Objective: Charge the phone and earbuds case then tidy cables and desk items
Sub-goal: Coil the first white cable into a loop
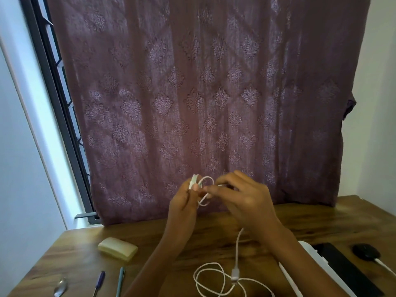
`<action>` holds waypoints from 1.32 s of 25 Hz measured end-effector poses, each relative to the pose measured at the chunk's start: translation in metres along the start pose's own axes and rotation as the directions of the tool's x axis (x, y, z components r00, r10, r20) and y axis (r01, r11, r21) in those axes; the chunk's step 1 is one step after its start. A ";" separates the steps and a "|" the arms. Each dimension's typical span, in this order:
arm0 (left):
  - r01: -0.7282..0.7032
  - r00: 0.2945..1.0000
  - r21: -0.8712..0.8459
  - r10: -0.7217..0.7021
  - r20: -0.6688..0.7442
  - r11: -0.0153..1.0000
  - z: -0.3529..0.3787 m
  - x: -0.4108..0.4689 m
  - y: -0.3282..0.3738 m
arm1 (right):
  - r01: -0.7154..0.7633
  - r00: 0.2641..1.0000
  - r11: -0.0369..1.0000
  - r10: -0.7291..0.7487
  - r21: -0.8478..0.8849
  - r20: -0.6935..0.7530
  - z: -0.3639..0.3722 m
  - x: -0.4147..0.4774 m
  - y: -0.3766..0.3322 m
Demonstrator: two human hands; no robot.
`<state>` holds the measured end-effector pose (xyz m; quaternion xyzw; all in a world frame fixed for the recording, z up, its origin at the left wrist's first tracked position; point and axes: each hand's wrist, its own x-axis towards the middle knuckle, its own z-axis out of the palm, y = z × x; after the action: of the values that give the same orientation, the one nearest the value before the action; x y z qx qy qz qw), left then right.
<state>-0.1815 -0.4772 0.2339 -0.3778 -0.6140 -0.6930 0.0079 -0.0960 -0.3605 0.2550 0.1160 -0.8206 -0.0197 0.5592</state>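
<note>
A thin white cable (236, 254) is held up above the grained wooden desk (85, 243). Its small wound loops are pinched in the curled fingers of the left hand (182, 202), and a strand is gripped by the right hand (246, 200). The slack lies coiled on the desk. A rounded cream case (117, 250) lies to the left.

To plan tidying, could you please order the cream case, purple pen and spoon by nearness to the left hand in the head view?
1. Cream case, below-left of left hand.
2. Purple pen, near edge.
3. Spoon, leftmost.
</note>
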 end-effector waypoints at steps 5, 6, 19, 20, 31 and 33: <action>0.203 0.970 -0.185 -0.171 0.175 0.962 0.004 -0.003 0.012 | -0.226 0.974 0.959 0.217 0.174 0.071 0.008 0.008 0.021; 0.223 0.965 -0.207 -0.186 0.183 0.952 0.004 -0.003 0.013 | -0.312 0.950 0.914 0.294 0.260 0.104 0.010 0.007 0.024; 0.314 0.948 -0.352 -0.270 0.167 0.882 0.007 0.008 0.014 | -0.584 0.807 0.584 0.487 0.564 0.333 0.030 -0.019 0.029; 0.314 0.948 -0.341 -0.277 0.154 0.886 0.007 0.008 0.015 | -0.644 0.753 0.449 0.516 0.620 0.408 0.030 -0.019 0.026; 0.343 0.939 -0.212 -0.337 0.067 0.915 0.008 0.007 0.008 | -0.773 0.540 -0.030 0.494 0.634 0.681 0.018 -0.017 0.012; 0.416 0.906 -0.295 -0.419 0.058 0.860 0.007 0.011 0.006 | -0.785 0.508 -0.101 0.460 0.612 0.728 0.017 -0.018 0.013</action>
<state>-0.1827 -0.4679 0.2445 -0.2298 -0.5685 -0.7649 -0.1972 -0.1074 -0.3460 0.2340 0.0021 -0.6834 0.7041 0.1929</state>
